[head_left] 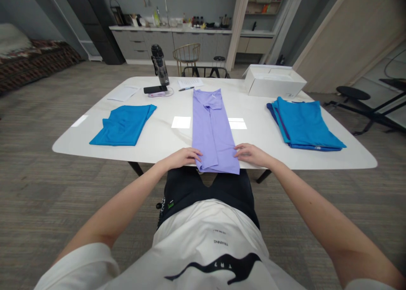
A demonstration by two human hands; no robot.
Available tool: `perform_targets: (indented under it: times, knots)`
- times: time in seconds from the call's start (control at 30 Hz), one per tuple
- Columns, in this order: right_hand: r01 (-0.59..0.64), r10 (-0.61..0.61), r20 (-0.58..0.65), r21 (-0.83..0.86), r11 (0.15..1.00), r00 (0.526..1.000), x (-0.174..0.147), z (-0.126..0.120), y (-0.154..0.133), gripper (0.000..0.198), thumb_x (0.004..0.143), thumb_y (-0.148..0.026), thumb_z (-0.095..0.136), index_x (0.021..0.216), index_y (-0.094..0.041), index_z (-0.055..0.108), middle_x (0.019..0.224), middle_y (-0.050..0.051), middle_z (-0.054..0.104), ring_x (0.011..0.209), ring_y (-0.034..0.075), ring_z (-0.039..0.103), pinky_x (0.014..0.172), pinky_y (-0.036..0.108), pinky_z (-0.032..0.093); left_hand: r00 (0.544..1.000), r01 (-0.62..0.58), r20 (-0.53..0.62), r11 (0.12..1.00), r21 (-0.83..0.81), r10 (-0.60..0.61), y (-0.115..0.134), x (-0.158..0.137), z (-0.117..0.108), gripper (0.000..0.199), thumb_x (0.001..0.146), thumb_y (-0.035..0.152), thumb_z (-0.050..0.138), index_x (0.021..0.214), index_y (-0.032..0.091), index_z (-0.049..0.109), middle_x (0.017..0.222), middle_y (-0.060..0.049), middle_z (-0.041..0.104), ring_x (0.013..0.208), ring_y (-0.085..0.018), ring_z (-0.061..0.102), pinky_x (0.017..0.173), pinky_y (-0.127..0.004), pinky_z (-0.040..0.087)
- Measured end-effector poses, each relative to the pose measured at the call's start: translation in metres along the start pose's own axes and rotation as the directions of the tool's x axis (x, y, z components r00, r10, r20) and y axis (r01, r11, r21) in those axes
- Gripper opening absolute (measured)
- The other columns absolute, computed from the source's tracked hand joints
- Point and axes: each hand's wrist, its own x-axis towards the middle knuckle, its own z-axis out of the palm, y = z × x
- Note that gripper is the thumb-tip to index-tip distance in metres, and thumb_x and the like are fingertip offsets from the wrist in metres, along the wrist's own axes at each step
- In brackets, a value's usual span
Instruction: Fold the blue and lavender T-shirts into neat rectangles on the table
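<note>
A purple shirt [206,129] lies folded into a long narrow strip at the middle of the table, a small white mark near its far end. Its near end hangs slightly over the front edge. My left hand [183,157] has its curled fingers on the strip's left edge, close to the near corner. At the opposite edge, a little higher up, the fingers of my right hand [252,154] hold the cloth lightly. Both thumbs are mostly hidden. A folded blue garment [125,125] lies to the left. On the right is a stack of folded blue garments [306,125].
The white table [165,150] has rounded corners. Along its far side are a dark bottle [160,65], a black phone [155,89], a pen [186,89], papers [123,93] and a white box [274,81]. Chairs [187,53] and a kitchen counter [171,29] stand beyond.
</note>
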Motion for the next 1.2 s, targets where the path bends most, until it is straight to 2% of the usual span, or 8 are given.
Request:
perform_targets:
  times: [0.17,0.33,0.53,0.7,0.87,0.93,1.07,1.2]
  knots:
    - [-0.022,0.022,0.001,-0.031,0.999,1.0,0.014,0.003,-0.007,0.023,0.089,-0.045,0.07,0.092,-0.027,0.083,0.119,0.011,0.067,0.115,0.029,0.064,0.104,0.044,0.047,1.0,-0.004,0.02,1.0,-0.022,0.004,0.01,0.013,-0.007,0.028,0.096,0.045,0.066,0.1,0.023,0.082,0.121,-0.01,0.074,0.114,-0.022,0.067,0.107,-0.033,0.046]
    - [-0.063,0.058,0.036,0.182,0.981,0.998,0.03,-0.002,-0.022,0.029,0.091,-0.049,0.065,0.092,-0.022,0.076,0.099,0.008,0.069,0.096,0.024,0.063,0.093,0.039,0.048,0.992,0.127,0.04,0.979,-0.158,-0.123,0.022,0.025,-0.021,0.031,0.093,0.047,0.068,0.104,0.02,0.08,0.112,-0.008,0.077,0.105,-0.022,0.069,0.098,-0.032,0.05]
    - [-0.256,0.197,0.165,0.554,0.792,0.966,0.049,-0.03,-0.026,0.039,0.086,-0.057,0.071,0.092,-0.019,0.067,0.08,0.001,0.063,0.072,0.015,0.054,0.069,0.029,0.044,0.955,0.159,-0.144,0.857,-0.49,-0.26,0.024,0.048,-0.044,0.033,0.088,0.048,0.073,0.099,0.018,0.078,0.101,-0.006,0.077,0.097,-0.021,0.068,0.093,-0.033,0.051]
    - [-0.271,0.388,0.047,0.792,0.547,0.921,0.102,-0.044,-0.003,0.04,0.077,-0.053,0.081,0.092,-0.021,0.063,0.069,-0.005,0.053,0.057,0.009,0.043,0.054,0.023,0.036,0.757,0.017,-0.411,0.644,-0.765,-0.508,-0.004,0.098,-0.06,0.039,0.078,0.051,0.079,0.099,0.019,0.074,0.092,-0.005,0.075,0.082,-0.017,0.068,0.073,-0.027,0.052]
    - [-0.422,0.702,-0.022,0.785,0.453,0.712,0.159,-0.037,0.035,0.036,0.085,-0.054,0.073,0.086,-0.02,0.062,0.071,0.0,0.059,0.043,0.007,0.037,0.038,0.021,0.018,0.532,0.241,-0.319,0.501,-0.831,-0.785,-0.049,0.139,-0.073,0.024,0.071,0.033,0.08,0.084,0.016,0.07,0.081,-0.007,0.073,0.075,-0.018,0.069,0.068,-0.028,0.052]
    - [-0.493,0.75,-0.053,0.722,0.485,0.659,0.173,-0.032,0.045,0.041,0.086,-0.059,0.071,0.081,-0.019,0.063,0.065,0.001,0.06,0.039,0.007,0.034,0.037,0.023,0.017,0.491,0.305,-0.308,0.492,-0.815,-0.815,-0.065,0.147,-0.076,0.02,0.067,0.027,0.081,0.077,0.015,0.068,0.073,-0.006,0.071,0.071,-0.02,0.068,0.065,-0.029,0.051]
    - [-0.556,0.699,-0.241,0.458,0.694,0.673,0.191,-0.024,0.054,0.039,0.076,-0.052,0.082,0.065,-0.019,0.064,0.061,0.003,0.064,0.05,0.013,0.051,0.047,0.027,0.034,0.468,0.338,-0.345,0.526,-0.781,-0.813,-0.086,0.158,-0.08,0.022,0.062,0.026,0.085,0.07,0.018,0.066,0.062,-0.003,0.067,0.068,-0.022,0.066,0.061,-0.029,0.046]
    - [-0.63,0.674,-0.312,0.241,0.738,0.67,0.2,-0.02,0.06,0.026,0.071,-0.038,0.084,0.063,-0.021,0.066,0.064,0.004,0.067,0.065,0.019,0.061,0.057,0.028,0.04,0.473,0.362,-0.472,0.652,-0.666,-0.744,-0.09,0.165,-0.079,0.021,0.065,0.03,0.085,0.07,0.018,0.069,0.066,-0.003,0.069,0.074,-0.022,0.068,0.066,-0.029,0.048]
